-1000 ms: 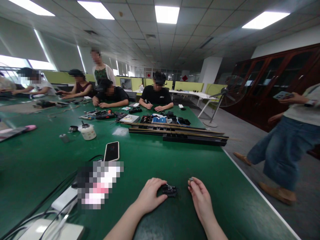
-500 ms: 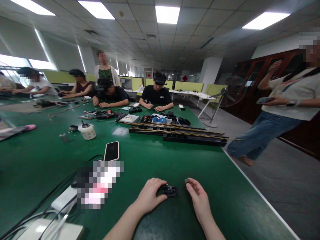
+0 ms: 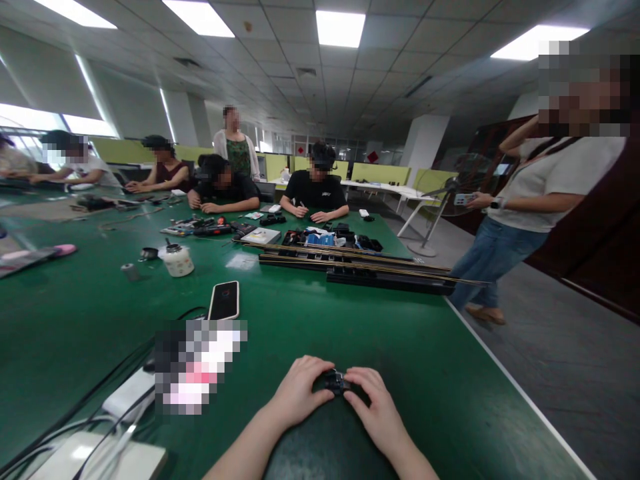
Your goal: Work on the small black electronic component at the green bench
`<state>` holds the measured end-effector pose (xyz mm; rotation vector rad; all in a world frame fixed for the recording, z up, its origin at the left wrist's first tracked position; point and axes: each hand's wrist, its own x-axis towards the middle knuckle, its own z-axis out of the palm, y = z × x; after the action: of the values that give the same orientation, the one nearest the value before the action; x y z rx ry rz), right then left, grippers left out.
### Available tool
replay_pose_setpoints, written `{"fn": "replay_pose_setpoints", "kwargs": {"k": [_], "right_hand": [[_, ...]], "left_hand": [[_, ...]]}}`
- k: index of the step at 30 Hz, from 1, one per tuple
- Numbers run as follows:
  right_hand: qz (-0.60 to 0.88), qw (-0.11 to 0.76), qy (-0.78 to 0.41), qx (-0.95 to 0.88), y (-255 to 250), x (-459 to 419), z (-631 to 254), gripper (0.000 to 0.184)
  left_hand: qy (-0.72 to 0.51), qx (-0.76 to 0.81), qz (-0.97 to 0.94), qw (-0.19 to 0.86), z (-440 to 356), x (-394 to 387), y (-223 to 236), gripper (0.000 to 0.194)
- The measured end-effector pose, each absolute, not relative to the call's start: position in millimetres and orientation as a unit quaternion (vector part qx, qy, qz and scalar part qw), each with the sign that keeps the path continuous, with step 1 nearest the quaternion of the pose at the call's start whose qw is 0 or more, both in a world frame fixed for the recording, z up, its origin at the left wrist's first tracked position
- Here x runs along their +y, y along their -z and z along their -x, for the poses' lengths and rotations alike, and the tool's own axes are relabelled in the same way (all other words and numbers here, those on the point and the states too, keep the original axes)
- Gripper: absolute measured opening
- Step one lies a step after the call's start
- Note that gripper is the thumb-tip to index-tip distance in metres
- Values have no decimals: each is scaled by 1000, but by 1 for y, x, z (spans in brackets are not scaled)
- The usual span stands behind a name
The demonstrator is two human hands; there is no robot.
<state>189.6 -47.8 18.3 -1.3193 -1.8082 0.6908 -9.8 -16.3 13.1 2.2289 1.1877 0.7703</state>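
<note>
A small black mechanical part (image 3: 336, 383) with some shiny metal bits lies low on the green table in front of me. My left hand (image 3: 303, 389) grips its left end between thumb and fingers. At its right end, the thumb and fingertips of my right hand (image 3: 374, 405) close on the same part. The fingers cover both ends, and the small greyish piece from my right hand cannot be made out.
A phone (image 3: 224, 301), a white power strip (image 3: 129, 395) and cables lie to the left. Beyond stand a small jar (image 3: 178, 261) and a grey cylinder (image 3: 130, 271). Long black rails (image 3: 390, 280) with thin rods cross the table ahead. Several people sit or stand around.
My right hand has moved left with its small piece and reached the black part. My left hand has stayed on it. A person at the right has walked forward, away from me.
</note>
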Motion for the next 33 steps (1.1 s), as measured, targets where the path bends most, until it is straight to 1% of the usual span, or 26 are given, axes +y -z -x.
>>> {"fn": "replay_pose_setpoints", "kwargs": {"k": [2,4,11,18,21,28,33], "right_hand": [[524,346,-260,-733,-19,-48,-188,19],[531,323,-252,-742,-19,-48,-187,20],[540,309,-240,-746,-21,-52,-187,22],[544,297,-235,-749,-25,-53,-186,22],[548,303,-245,-740,-26,-53,-186,22],[562,331,-257,-713,-23,-52,-186,31],[566,346,-253,-704,-22,-51,-186,32]], "left_hand": [[-282,436,-818,248,10,-16,-14,37],[-281,439,-817,248,9,-16,-14,36],[-282,441,-815,249,8,-17,-16,39],[-278,441,-818,243,8,-17,-17,37],[-275,441,-818,245,8,-17,-17,37],[-279,440,-818,244,8,-18,-16,39],[-282,443,-815,243,8,-18,-14,42]]}}
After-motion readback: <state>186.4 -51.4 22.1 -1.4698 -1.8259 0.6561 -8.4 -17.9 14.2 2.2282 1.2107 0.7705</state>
